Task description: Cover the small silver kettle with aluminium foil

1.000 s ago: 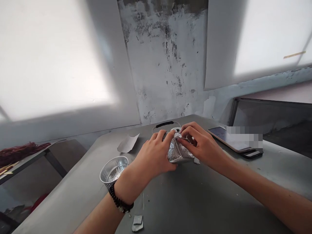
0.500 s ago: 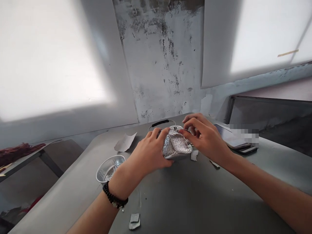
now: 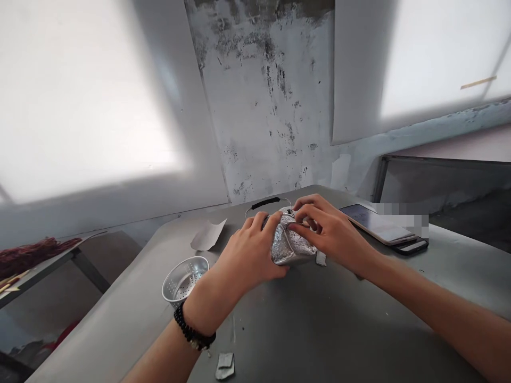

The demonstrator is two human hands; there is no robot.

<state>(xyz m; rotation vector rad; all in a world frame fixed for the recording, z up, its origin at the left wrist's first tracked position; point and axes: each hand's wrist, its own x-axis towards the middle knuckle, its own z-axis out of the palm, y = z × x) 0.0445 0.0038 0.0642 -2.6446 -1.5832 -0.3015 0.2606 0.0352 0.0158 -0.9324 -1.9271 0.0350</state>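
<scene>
Presses thumb and forefinger of the right hand (image 3: 329, 226) together at the top of a foil-covered bundle (image 3: 281, 246), pinching near its raised edge; cannot make out the exact bit caught there. Clasps the bundle's left side with the left hand (image 3: 249, 252), with fingers curved over the top and thumb at the lower front. Holds the bundle toward the far edge of the counter (image 3: 303, 319); cannot tell whether resting or lifted. Has a wire loop with a black sleeve (image 3: 265, 203) just behind it, and a small grey scrap (image 3: 320, 259) just to its right. Wears a black bead bracelet (image 3: 194, 330) on the left wrist, partly covering a perforated metal cup (image 3: 170, 276) toward the counter's left edge. Has a curled grey sheet (image 3: 208, 236) near the far left corner, folded grey pieces (image 3: 225, 367) toward the near edge, and a phone (image 3: 377, 226) over a dark device (image 3: 413, 247) by the right edge. Faces a stained wall (image 3: 271, 106) beyond the counter, with reddish strands (image 3: 38, 252) on a shelf past the left edge.
</scene>
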